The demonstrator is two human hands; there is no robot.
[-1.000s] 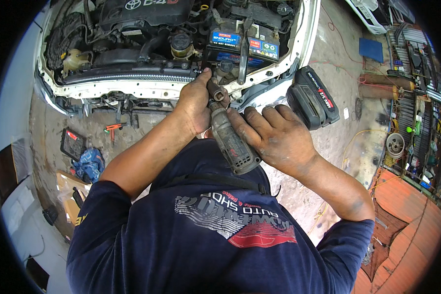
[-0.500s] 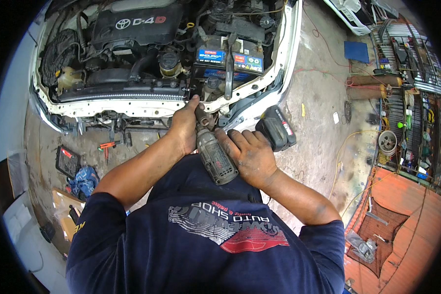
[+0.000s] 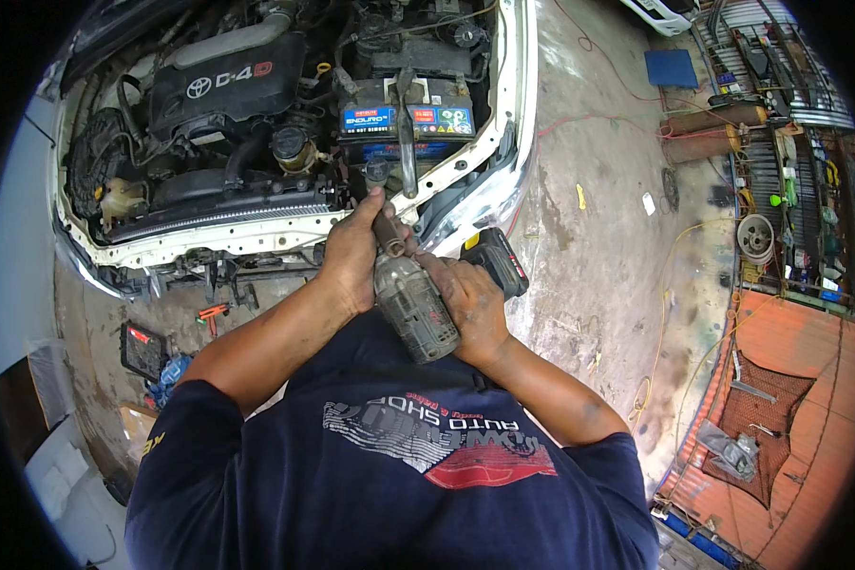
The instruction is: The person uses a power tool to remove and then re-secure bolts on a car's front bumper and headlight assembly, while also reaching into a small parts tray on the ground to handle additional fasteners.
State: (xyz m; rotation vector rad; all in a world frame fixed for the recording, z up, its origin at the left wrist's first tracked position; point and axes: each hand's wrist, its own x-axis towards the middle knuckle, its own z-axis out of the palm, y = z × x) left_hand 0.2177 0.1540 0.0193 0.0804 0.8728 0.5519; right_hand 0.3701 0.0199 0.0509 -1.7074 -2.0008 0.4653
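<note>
A worn grey cordless impact wrench (image 3: 414, 312) is held in front of my chest, over the front edge of the car. My right hand (image 3: 470, 309) wraps round its grip; its black battery pack (image 3: 500, 264) sticks out beyond the knuckles. My left hand (image 3: 350, 255) closes its thumb and fingers round a dark cylindrical socket (image 3: 387, 234) at the nose of the wrench. Whether the socket is fully seated cannot be made out. Just beyond lies a long metal hand tool (image 3: 407, 142), resting across the car battery (image 3: 375, 121).
The open engine bay holds a black engine cover (image 3: 226, 84) and a radiator (image 3: 228, 211) behind the white front crossmember (image 3: 190, 237). Orange-handled pliers (image 3: 212, 313) and a black tray (image 3: 142, 350) lie on the floor at left. Metal racks and a net (image 3: 765, 418) are at right.
The car's front has shifted left in view. My left hand still holds the socket, its fingers slightly moved. The impact wrench stays in my right hand, its battery pack turned and nearer my body's middle.
</note>
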